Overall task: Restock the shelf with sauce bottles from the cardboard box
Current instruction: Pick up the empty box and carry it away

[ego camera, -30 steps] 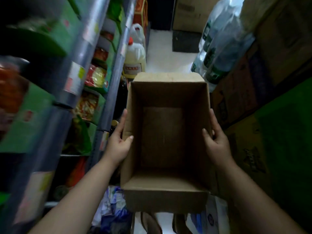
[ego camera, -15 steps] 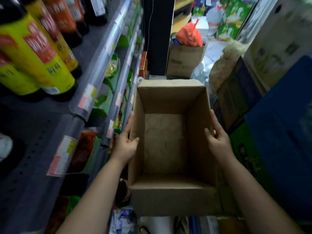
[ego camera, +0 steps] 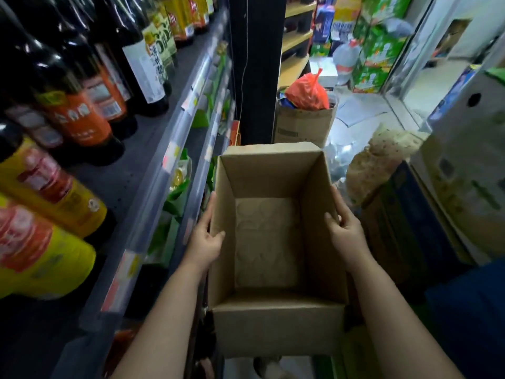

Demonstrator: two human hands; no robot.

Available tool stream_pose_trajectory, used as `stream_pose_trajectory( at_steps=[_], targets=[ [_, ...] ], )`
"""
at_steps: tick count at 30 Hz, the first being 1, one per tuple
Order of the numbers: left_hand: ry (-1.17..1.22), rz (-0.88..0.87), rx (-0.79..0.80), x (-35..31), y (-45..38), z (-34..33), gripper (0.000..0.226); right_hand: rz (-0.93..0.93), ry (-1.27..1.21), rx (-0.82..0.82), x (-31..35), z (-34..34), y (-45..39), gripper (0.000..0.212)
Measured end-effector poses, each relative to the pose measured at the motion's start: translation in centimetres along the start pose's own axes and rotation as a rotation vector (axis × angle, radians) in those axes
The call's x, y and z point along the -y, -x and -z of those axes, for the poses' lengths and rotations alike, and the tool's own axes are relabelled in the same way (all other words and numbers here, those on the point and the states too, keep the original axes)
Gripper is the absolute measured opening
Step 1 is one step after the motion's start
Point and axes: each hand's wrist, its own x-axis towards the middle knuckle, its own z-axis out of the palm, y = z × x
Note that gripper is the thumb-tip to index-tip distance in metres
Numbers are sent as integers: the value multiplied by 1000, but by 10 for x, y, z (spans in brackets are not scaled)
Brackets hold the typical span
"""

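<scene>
I hold an open brown cardboard box (ego camera: pixel 266 242) in front of me, and nothing lies inside it; round marks show on its bottom. My left hand (ego camera: pixel 203 242) grips its left wall, thumb inside. My right hand (ego camera: pixel 345 233) grips the right wall the same way. On the left runs the shelf (ego camera: pixel 153 165), with dark sauce bottles: yellow-labelled ones (ego camera: pixel 46 192) nearest, orange-labelled ones (ego camera: pixel 79 119) behind, and a white-labelled one (ego camera: pixel 147 69) further back.
Lower shelves hold green packets (ego camera: pixel 177 187). Ahead stands a dark pillar (ego camera: pixel 257 67) and a cardboard box with a red bag (ego camera: pixel 306 94). Stacked cartons (ego camera: pixel 461 173) and a blue carton (ego camera: pixel 410 214) line the right side of the narrow aisle.
The box and both hands have risen with my view, from the low shelves up to the bottle shelf. The grip on the box is unchanged.
</scene>
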Motion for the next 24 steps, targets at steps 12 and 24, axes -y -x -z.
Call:
stream_pose_trajectory(
  at_steps=[12, 24],
  targets=[
    [-91, -58, -22, -81, -132, -14, 82, 19, 33, -33, 46, -7, -148, 59],
    [-149, -101, 11, -120, -272, -25, 87, 42, 42, -28, 74, -19, -278, 62]
  ],
)
